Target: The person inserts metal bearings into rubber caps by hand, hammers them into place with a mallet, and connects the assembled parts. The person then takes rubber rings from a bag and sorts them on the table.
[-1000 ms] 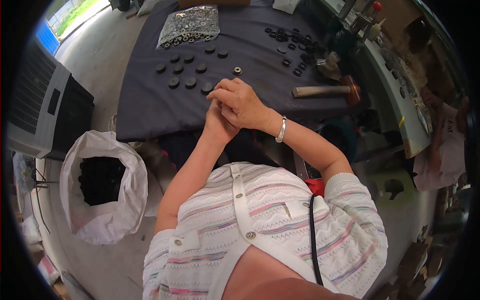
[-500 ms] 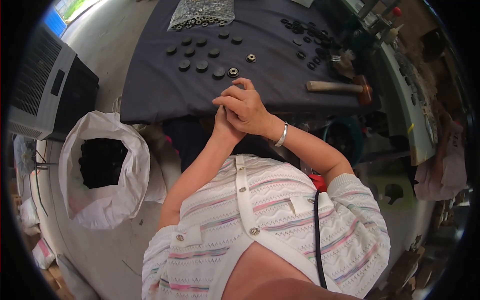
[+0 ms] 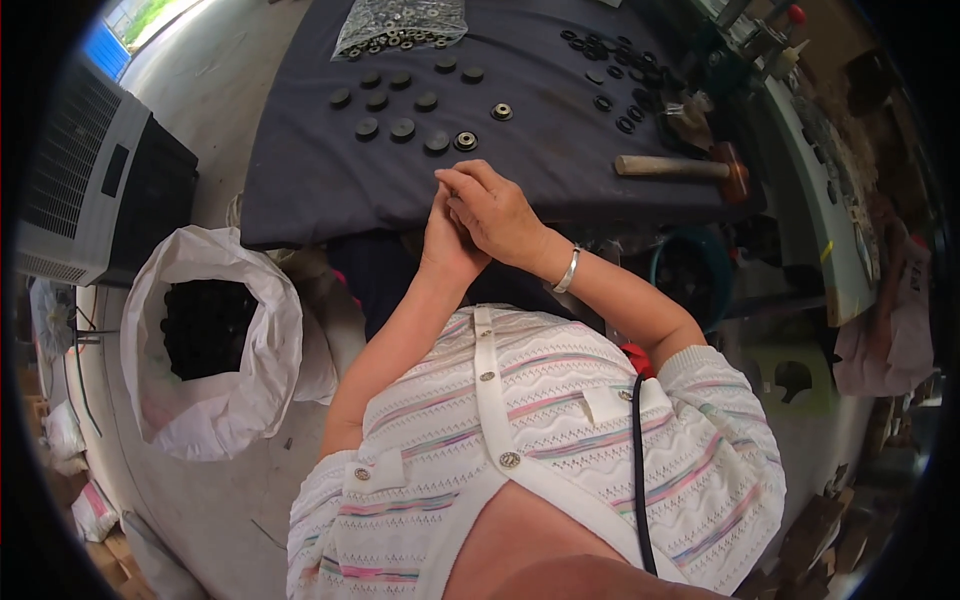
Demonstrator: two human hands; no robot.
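My left hand [image 3: 450,238] and my right hand [image 3: 494,210] are pressed together at the table's near edge. The right hand lies over the left, its fingers curled in toward the left fingertips. Whatever is between them, if anything, is hidden. Just beyond the fingers lie a round piece with a metal ring centre [image 3: 466,141] and a flat black disc [image 3: 436,142]. A second ring-centred piece [image 3: 501,112] sits a little farther off. Several more dark discs [image 3: 402,129] are spread to the left.
A clear bag of small metal rings [image 3: 400,30] lies at the far side of the dark-covered table [image 3: 320,200]. Black rings [image 3: 625,124] and a wooden-handled hammer [image 3: 670,168] are on the right. A white sack [image 3: 270,350] of black pieces stands at left, near a grey cooler [image 3: 70,150].
The raised fingers of my right hand have folded down over the left hand. The pieces on the table have kept their places.
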